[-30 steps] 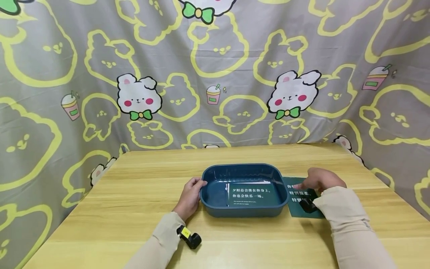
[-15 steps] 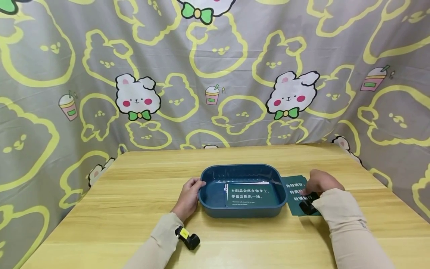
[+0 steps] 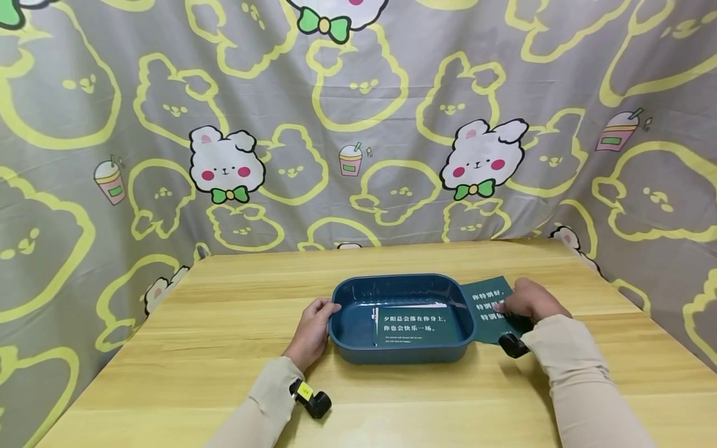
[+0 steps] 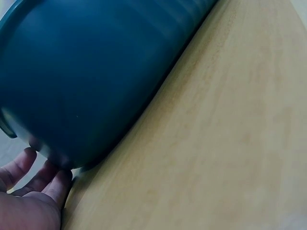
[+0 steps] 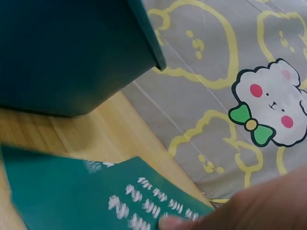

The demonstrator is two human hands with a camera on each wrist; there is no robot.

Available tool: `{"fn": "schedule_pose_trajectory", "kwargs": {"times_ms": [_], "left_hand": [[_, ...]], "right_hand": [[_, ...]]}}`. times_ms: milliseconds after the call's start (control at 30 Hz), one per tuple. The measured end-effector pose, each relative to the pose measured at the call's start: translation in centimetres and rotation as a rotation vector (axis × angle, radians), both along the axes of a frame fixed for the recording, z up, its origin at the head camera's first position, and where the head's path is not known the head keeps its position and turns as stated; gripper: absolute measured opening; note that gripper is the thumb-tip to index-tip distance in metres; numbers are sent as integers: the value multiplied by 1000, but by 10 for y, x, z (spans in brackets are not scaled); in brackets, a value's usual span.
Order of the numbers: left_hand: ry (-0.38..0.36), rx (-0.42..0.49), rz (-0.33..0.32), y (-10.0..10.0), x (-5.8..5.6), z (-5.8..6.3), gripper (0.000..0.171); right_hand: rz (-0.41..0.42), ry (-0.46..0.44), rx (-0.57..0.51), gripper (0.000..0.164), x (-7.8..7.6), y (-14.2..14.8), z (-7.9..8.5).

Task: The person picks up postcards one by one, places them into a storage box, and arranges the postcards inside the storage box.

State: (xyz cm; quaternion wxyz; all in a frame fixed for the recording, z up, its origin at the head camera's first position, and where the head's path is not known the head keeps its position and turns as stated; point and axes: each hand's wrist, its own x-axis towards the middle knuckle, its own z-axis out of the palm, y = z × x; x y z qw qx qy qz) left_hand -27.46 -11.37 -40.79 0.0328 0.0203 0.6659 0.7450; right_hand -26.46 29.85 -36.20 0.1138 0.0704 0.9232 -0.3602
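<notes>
A dark blue rectangular plastic tub with rounded corners sits on the table. My left hand grips its left end, thumb over the rim and fingertips against the outer wall in the left wrist view. Inside the tub lie dark green cards, the top card bearing white Chinese writing. To the tub's right, my right hand pinches a similar green card, one digit on its printed face and the other fingers hidden. Part of another green card shows beneath it in the right wrist view.
The light wooden table stretches to both sides of the tub. A grey curtain with yellow outlines and white rabbits hangs along the back and sides. Black wrist cameras are strapped to both beige sleeves.
The green card under my right hand has turned and shifted away from me, its left corner now near the tub's right rim. My left hand keeps its hold on the tub.
</notes>
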Motion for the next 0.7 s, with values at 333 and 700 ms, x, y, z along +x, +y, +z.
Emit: {"fn": "schedule_pose_trajectory", "kwargs": {"times_ms": [333, 700], "left_hand": [[-3, 17, -5, 1, 1, 1, 23], [-8, 4, -8, 0, 1, 1, 24]], "right_hand": [[-72, 370, -28, 54, -10, -2, -25], [-399, 671, -184, 41, -13, -20, -42]]}}
